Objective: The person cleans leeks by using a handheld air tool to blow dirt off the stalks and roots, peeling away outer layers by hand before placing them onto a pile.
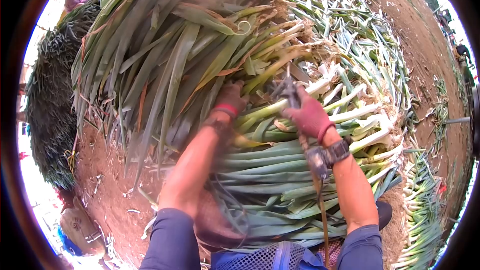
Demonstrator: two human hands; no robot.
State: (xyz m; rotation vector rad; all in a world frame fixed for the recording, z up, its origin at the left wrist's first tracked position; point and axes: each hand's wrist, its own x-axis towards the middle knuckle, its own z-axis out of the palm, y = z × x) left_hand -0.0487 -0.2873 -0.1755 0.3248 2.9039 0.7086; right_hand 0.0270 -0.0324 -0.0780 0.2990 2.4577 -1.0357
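My right hand [310,116], in a dark red glove, is closed around an air blow gun [289,92] whose thin nozzle points up and away. A hose [320,190] runs from it past my wrist towards my lap. My left hand [232,98], also gloved, has its fingers curled around the leafy part of a leek [267,77]; blur and leaves partly hide the grip. Under both hands lies a row of leeks [275,170], white ends to the right. A large heap of untrimmed leeks [160,55] with yellowed leaves rises ahead and to the left.
Stripped leaf scraps [350,25] cover the soil at the upper right. More leeks [420,215] lie in a row at the lower right. A dark green stack [52,90] stands far left, and a sack-like bundle [80,230] sits lower left. Bare soil [107,170] shows left.
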